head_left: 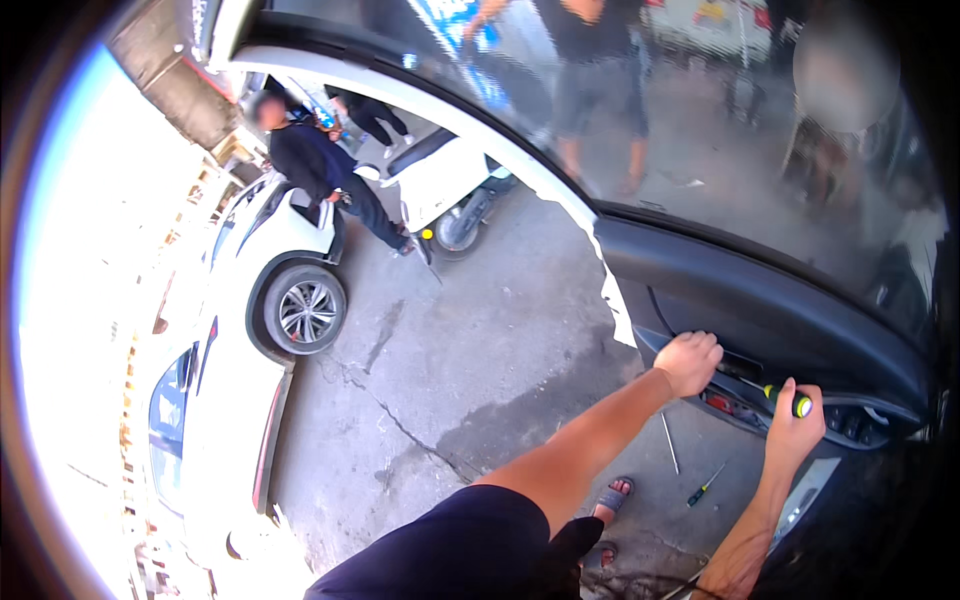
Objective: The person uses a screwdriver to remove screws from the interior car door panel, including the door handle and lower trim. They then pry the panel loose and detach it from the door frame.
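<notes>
I am at an open car door with a dark inner panel (760, 290). My left hand (688, 362) is closed on the panel at its recessed pull area, fingertips curled over it. My right hand (798, 430) grips a yellow-and-black screwdriver (785, 398), whose shaft points left toward that recess, just right of my left hand; whether its tip touches is too small to tell. A switch cluster (858, 428) sits on the armrest right of my right hand. A red reflector piece (720, 402) shows below the recess.
A second screwdriver (706, 485) and a thin rod (670, 445) lie on the concrete (450, 370) by my sandaled feet. To the left stand white cars (240, 410), a white scooter (435, 190), a person in dark clothes (320, 170) and another person's legs (375, 115). The door glass (700, 120) reflects figures.
</notes>
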`<action>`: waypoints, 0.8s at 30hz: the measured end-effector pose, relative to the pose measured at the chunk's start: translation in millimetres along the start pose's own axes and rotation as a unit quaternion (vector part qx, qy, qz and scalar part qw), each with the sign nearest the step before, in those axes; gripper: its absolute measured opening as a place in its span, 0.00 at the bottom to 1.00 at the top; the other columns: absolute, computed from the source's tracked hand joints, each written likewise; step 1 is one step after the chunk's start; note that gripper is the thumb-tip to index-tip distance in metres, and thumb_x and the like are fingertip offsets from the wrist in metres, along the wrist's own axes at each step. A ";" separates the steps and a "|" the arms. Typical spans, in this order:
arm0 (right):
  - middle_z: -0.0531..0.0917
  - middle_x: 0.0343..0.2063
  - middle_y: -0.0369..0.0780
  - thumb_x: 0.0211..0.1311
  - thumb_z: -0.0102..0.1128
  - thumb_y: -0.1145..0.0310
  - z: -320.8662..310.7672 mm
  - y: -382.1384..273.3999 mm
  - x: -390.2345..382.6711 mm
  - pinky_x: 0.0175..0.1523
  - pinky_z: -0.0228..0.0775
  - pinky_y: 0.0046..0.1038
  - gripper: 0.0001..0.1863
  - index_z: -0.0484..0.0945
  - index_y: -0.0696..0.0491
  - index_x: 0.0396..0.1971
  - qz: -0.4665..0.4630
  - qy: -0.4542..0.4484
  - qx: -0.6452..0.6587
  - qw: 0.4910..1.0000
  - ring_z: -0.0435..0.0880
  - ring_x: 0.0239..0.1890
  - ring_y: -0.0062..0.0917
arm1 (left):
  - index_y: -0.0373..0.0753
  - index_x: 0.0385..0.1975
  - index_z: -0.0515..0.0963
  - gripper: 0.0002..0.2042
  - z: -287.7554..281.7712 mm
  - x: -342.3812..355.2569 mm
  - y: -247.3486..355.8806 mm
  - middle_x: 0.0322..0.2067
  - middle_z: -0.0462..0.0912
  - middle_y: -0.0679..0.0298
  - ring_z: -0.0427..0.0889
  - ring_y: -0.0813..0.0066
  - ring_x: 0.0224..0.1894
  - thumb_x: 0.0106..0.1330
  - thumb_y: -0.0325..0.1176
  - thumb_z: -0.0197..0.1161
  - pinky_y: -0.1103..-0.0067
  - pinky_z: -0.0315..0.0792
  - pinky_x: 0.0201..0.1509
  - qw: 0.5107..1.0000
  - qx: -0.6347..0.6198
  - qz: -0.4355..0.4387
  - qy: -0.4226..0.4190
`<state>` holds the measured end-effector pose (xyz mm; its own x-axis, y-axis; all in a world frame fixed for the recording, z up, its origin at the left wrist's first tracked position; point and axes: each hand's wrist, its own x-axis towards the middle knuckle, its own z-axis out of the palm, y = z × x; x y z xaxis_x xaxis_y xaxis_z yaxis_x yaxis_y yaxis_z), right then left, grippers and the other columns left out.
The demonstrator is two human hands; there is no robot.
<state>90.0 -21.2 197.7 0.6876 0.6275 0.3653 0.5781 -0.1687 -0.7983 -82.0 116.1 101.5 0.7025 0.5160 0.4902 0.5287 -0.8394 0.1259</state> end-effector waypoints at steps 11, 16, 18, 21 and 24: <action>0.81 0.25 0.46 0.61 0.66 0.67 4.6 -11.9 2.3 0.38 0.73 0.34 0.11 0.78 0.60 0.30 -0.034 -0.023 -0.010 0.999 0.80 0.27 0.39 | 0.39 0.34 0.74 0.10 14.5 -11.2 -6.0 0.37 0.76 0.59 0.78 0.60 0.44 0.56 0.34 0.64 0.69 0.71 0.49 0.999 -0.037 -0.009 0.004; 0.82 0.26 0.46 0.61 0.66 0.68 -9.4 -27.3 -1.0 0.40 0.73 0.32 0.10 0.78 0.60 0.30 -0.035 -0.010 0.001 0.999 0.81 0.29 0.38 | 0.39 0.34 0.74 0.10 21.6 -8.3 0.7 0.36 0.76 0.59 0.78 0.59 0.44 0.56 0.34 0.63 0.69 0.71 0.49 0.998 -0.056 -0.007 0.006; 0.82 0.26 0.44 0.63 0.64 0.67 -15.9 -29.7 -0.7 0.40 0.72 0.32 0.11 0.78 0.60 0.31 -0.030 0.004 0.019 0.999 0.80 0.29 0.34 | 0.39 0.34 0.74 0.10 12.8 -9.0 -7.2 0.37 0.76 0.58 0.78 0.59 0.44 0.55 0.34 0.64 0.69 0.71 0.49 0.999 -0.037 -0.010 -0.004; 0.81 0.26 0.44 0.64 0.63 0.66 -20.7 -28.4 -1.4 0.39 0.72 0.33 0.11 0.78 0.60 0.31 -0.013 0.006 0.007 1.000 0.79 0.28 0.34 | 0.38 0.36 0.75 0.12 10.3 -6.7 -3.3 0.38 0.77 0.58 0.78 0.59 0.45 0.55 0.35 0.65 0.70 0.72 0.50 1.000 -0.029 0.009 0.008; 0.81 0.26 0.45 0.64 0.63 0.65 -5.6 -21.2 -1.4 0.38 0.72 0.34 0.12 0.77 0.60 0.30 -0.025 -0.032 0.012 0.999 0.80 0.28 0.36 | 0.38 0.34 0.74 0.11 7.7 -11.6 -2.8 0.38 0.76 0.58 0.78 0.60 0.45 0.55 0.35 0.65 0.69 0.72 0.50 0.999 -0.035 -0.012 -0.003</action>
<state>79.3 -22.7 216.8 0.6279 0.6825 0.3741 0.6002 -0.1186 -0.7910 -88.0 113.8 88.8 0.6930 0.5368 0.4813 0.5108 -0.8367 0.1977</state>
